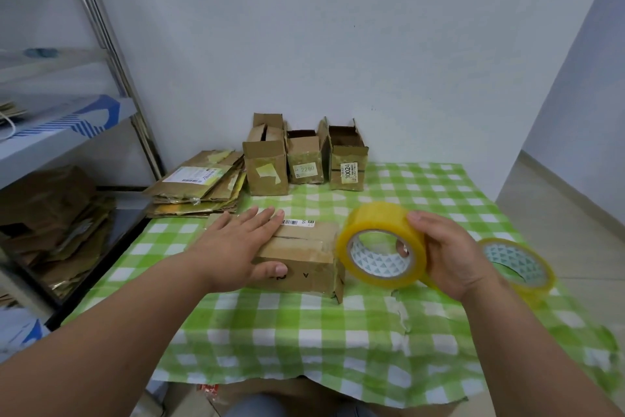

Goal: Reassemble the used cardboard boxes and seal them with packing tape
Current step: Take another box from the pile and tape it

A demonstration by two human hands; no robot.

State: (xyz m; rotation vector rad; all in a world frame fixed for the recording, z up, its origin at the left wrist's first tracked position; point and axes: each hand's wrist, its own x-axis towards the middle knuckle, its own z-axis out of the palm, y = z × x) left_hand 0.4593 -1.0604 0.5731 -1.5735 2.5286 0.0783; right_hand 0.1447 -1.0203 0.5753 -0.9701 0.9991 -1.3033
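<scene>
The left hand [241, 240] lay flat, fingers straight, on the closed cardboard box [304, 259] at mid-table. The right hand [449, 254] gripped a tape roll [380, 244] beside the box's right end. A spare roll [517, 264] sat near the right edge of the checked tablecloth [304, 332]; three open boxes [306, 159] and flattened cardboard [199, 186] crowded the far edge.

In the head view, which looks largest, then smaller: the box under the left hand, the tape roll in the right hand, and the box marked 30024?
1. Box under the left hand
2. Tape roll in the right hand, though it is close to the camera, so unsure
3. Box marked 30024, far back, so it may only look smallest
</scene>
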